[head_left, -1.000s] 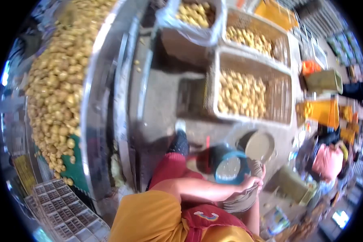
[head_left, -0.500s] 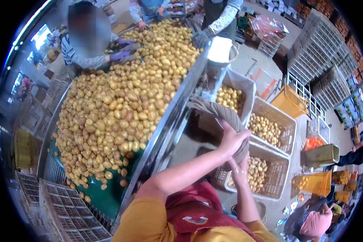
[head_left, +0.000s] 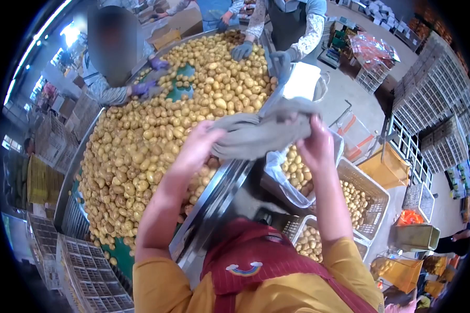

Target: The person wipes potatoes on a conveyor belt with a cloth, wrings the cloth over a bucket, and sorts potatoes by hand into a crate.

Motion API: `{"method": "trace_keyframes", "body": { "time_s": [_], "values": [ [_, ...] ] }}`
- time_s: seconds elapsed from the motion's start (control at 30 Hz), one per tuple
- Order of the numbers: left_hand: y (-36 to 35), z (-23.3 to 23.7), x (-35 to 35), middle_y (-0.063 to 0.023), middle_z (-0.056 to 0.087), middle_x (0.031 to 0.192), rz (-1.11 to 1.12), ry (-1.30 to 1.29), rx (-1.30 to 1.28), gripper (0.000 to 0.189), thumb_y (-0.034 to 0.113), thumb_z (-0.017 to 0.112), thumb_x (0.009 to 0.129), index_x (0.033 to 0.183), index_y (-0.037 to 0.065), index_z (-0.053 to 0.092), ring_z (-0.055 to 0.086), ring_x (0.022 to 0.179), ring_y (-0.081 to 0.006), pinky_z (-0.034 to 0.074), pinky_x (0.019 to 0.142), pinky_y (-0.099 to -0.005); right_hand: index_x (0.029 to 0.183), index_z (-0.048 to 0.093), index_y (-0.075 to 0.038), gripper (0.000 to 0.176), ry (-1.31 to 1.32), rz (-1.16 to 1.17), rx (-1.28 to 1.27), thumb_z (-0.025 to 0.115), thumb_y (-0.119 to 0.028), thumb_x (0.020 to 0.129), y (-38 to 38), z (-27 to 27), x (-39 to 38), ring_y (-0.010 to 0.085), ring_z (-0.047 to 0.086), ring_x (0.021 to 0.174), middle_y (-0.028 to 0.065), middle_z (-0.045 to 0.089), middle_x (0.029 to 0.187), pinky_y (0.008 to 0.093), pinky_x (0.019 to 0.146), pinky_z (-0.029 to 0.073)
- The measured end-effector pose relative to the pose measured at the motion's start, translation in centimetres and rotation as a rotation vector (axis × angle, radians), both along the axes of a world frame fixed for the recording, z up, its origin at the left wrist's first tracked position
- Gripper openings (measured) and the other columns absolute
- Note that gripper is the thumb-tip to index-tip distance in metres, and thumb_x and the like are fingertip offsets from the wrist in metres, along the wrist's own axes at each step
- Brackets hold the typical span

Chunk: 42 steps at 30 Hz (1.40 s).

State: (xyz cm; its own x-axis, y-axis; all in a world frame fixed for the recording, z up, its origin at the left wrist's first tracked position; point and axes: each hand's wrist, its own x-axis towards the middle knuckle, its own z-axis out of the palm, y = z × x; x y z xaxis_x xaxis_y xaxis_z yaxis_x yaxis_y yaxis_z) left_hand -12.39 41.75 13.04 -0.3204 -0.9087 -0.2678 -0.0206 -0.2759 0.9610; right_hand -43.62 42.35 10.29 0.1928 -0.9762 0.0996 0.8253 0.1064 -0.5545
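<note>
A grey cloth (head_left: 263, 136) is stretched out in loose folds between my two hands. It hangs in the air over the metal side rail of the sorting table. My left hand (head_left: 197, 147) grips its left end, above the potatoes (head_left: 146, 156). Its right end is in my right hand (head_left: 318, 145), with the fingers bent round the fabric, over the lined crate (head_left: 274, 180). The heap of small yellow potatoes lies on the table, close beyond my left hand.
Across the table, a person with purple gloves (head_left: 141, 87) and another with grey gloves (head_left: 243, 50) handle potatoes. Crates of potatoes (head_left: 354, 203) stand on the floor to the right. A white bucket (head_left: 322, 86) is at the rail. Stacked crates (head_left: 91, 266) line the left.
The cloth was twisted in my two hands above the crates; now it is spread wider. Both hands have risen and moved apart, the left one leftward over the potatoes. The view has shifted.
</note>
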Motion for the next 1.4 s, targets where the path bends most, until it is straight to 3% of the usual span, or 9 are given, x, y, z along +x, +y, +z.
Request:
{"method": "trace_keyframes", "body": {
  "time_s": [0.07,0.17,0.23,0.43,0.57,0.77,1.1,1.23,1.4],
  "values": [
    [0.0,-2.5,0.2,-0.0182,0.062,0.12,0.284,-0.23,0.009,0.049,0.015,0.066,0.091,0.135,-0.001,0.049,0.07,0.087,-0.0226,0.056,0.062,-0.0243,0.144,0.04,0.004,0.058,-0.035,0.092,-0.032,0.055,-0.033,0.102,-3.2,4.2,1.9,0.0343,0.06,0.124,0.0193,0.057,0.139,0.0486,0.108,0.047],
    [-1.9,-4.4,0.5,-0.0211,0.05,0.137,0.223,-0.918,-0.68,0.064,0.023,0.069,0.094,0.146,0.0,0.039,0.054,0.129,-0.0312,0.051,0.099,-0.0408,0.149,0.035,0.003,0.06,-0.061,0.372,-0.091,0.049,-0.036,0.105,-7.6,6.1,4.4,0.0334,0.059,0.124,0.0179,0.056,0.141,0.0467,0.108,0.048],
    [-5.1,-0.8,-3.1,-0.0192,0.047,0.148,0.062,0.152,-0.263,0.056,0.024,0.061,0.102,0.148,0.0,0.039,0.048,0.135,-0.027,0.042,0.11,-0.043,0.15,0.033,0.001,0.06,0.033,0.474,-0.116,0.048,-0.036,0.106,-10.7,6.3,5.8,0.0312,0.06,0.123,0.0165,0.056,0.142,0.0446,0.107,0.048],
    [-15.0,3.7,-4.3,-0.014,0.06,0.138,0.213,-0.099,-0.043,0.057,0.033,0.062,0.101,0.144,0.0,0.048,0.058,0.125,-0.0231,0.045,0.108,-0.0388,0.144,0.049,-0.005,0.049,0.992,0.096,-0.152,0.061,-0.018,0.098,-20.6,11.9,4.4,0.0227,0.065,0.111,0.0131,0.065,0.127,0.0378,0.099,0.052],
    [-27.4,2.3,2.6,-0.016,0.063,0.133,0.214,0.681,-0.017,0.04,0.018,0.053,0.103,0.137,-0.004,0.054,0.062,0.121,-0.0248,0.052,0.105,-0.0402,0.129,0.062,-0.003,0.039,0.916,-0.139,-0.032,0.067,-0.011,0.091,-31.3,12.2,-0.3,0.0244,0.066,0.106,0.015,0.067,0.116,0.038,0.093,0.054],
    [-39.6,0.4,8.4,-0.0131,0.065,0.124,0.454,0.004,-0.211,0.035,0.02,0.059,0.1,0.127,-0.002,0.057,0.063,0.112,-0.0191,0.055,0.097,-0.0357,0.128,0.055,-0.002,0.05,1.072,-0.503,0.108,0.074,-0.006,0.082,-41.5,5.7,-2.8,0.0256,0.063,0.101,0.0145,0.063,0.119,0.0376,0.088,0.051],
    [-10.4,-12.2,15.3,-0.0145,0.043,0.155,0.288,-1.705,-0.315,0.061,0.038,0.066,0.091,0.145,0.011,0.053,0.037,0.146,-0.0343,0.028,0.116,-0.0595,0.147,0.05,-0.02,0.069,1.771,-0.021,-0.983,0.069,-0.044,0.085,-24.3,-12.0,10.0,0.0392,0.041,0.141,0.014,0.044,0.153,0.0607,0.112,0.03],
    [0.1,-12.8,11.6,-0.0072,0.037,0.161,0.292,-1.656,-0.1,0.066,0.039,0.065,0.088,0.149,0.02,0.049,0.023,0.153,-0.03,0.018,0.117,-0.0664,0.157,0.028,-0.044,0.078,2.039,0.703,-1.178,0.05,-0.073,0.089,-21.5,-15.6,15.0,0.0348,0.009,0.156,-0.0023,0.01,0.171,0.0717,0.116,0.013],
    [3.2,-17.7,7.7,-0.005,0.042,0.156,0.702,-1.489,-0.408,0.065,0.027,0.065,0.087,0.15,0.03,0.047,0.036,0.148,-0.03,0.019,0.118,-0.065,0.158,0.027,-0.042,0.085,2.162,0.608,-1.419,0.051,-0.078,0.085,-22.6,-17.3,16.9,0.0311,0.009,0.156,-0.0103,0.01,0.17,0.0676,0.119,0.014]
  ]
}}
